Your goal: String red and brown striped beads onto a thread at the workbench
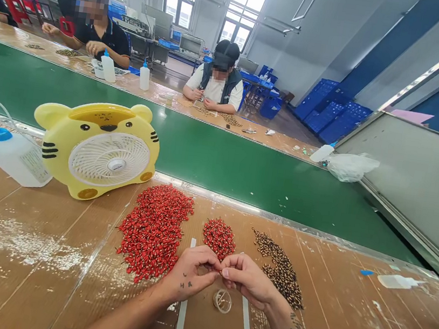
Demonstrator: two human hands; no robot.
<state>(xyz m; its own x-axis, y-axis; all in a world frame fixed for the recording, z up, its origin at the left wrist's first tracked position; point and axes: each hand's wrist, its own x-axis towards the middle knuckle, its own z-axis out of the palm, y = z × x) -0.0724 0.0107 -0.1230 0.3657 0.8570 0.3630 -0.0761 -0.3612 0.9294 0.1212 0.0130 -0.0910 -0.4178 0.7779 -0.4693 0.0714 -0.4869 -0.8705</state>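
My left hand [190, 274] and my right hand [247, 279] meet fingertip to fingertip low in the middle of the view, both pinched on a tiny part that I cannot make out. Just beyond them lies a small pile of red parts [219, 237]. A large heap of red parts [154, 229] spreads to the left, and a strip of small dark brown parts [281, 266] runs to the right. A small clear ring-shaped dish [222, 300] sits on the brown table [26, 257] under my hands.
A yellow tiger-shaped fan [97, 148] and a white squeeze bottle with a blue cap [14, 155] stand at the left. A green conveyor belt [224, 159] runs across behind them. Two people [217, 80] sit at the far side. Another small bottle [397, 281] lies at right.
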